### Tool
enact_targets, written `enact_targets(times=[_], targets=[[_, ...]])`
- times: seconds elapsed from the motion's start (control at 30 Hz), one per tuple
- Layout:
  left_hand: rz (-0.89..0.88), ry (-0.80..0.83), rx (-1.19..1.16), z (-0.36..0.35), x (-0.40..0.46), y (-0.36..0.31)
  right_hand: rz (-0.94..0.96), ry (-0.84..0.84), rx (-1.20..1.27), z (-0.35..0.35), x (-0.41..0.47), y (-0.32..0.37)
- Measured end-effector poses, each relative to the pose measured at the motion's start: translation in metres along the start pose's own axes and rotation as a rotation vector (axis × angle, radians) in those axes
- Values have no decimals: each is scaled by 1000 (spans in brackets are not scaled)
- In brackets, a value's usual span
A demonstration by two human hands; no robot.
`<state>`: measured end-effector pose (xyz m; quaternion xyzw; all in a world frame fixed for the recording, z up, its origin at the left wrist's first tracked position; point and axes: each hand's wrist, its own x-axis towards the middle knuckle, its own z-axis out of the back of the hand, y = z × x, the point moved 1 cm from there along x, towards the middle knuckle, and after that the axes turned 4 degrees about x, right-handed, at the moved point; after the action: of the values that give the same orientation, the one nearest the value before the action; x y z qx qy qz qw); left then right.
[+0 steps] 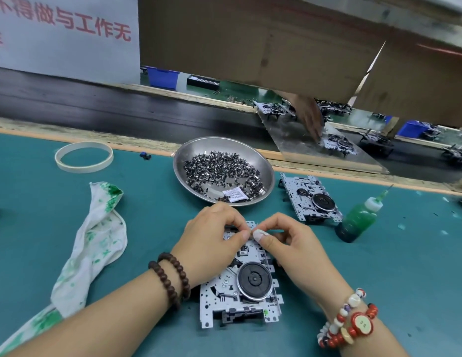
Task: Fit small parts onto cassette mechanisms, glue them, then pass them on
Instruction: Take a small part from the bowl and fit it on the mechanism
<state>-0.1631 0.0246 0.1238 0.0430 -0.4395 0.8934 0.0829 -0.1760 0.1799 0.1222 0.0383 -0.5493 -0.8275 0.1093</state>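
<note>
Two forearms entered from the bottom edge, the left wrist bearing dark wooden bead bracelets (pixel 170 278), the right wrist red-and-white bead bracelets (pixel 347 320) with an apple-shaped charm. Between them, on the green mat (pixel 395 274), lay one cassette mechanism (pixel 241 282), silver perforated chassis, black flywheel uppermost, its near edge toward the person. Left hand (pixel 212 243): fingers curled, thumb and forefinger drawn together at the mechanism's far end. Right hand (pixel 291 246): likewise curled, thumb and forefinger meeting those of the left; a small pale item sat at the fingertips, too small to identify, and whether either hand pinched it could not be told. Beyond the hands, one shallow steel bowl (pixel 263 161) held a heap of small dark metal parts (pixel 219 173) and a white printed sachet (pixel 235 195). Right of the bowl, a second cassette mechanism (pixel 311 198) lay flat, and just beside it stood a glue bottle (pixel 358 217) of green liquid, white cap, needle tip tilted right. Left of the work lay a white rag (pixel 96 240) stained green, and farther back a cream ring (pixel 84 157). Behind the mat's edge ran a dark conveyor belt (pixel 108 104). At far right, another person's hand (pixel 308 117) touched a mechanism on a sloping metal plate (pixel 297 143). Overhead hung cardboard sheets (pixel 250 39) and a white sign (pixel 65 32) with red characters.
</note>
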Motion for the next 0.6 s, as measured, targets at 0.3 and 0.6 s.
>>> enact_targets(times=[0.3,0.6], targets=[[-9,10,-1,0,-1,0,-23,5,88,0,0,5],[-10,3,10,0,-1,-1,-69,-26,119,-1,-1,5]])
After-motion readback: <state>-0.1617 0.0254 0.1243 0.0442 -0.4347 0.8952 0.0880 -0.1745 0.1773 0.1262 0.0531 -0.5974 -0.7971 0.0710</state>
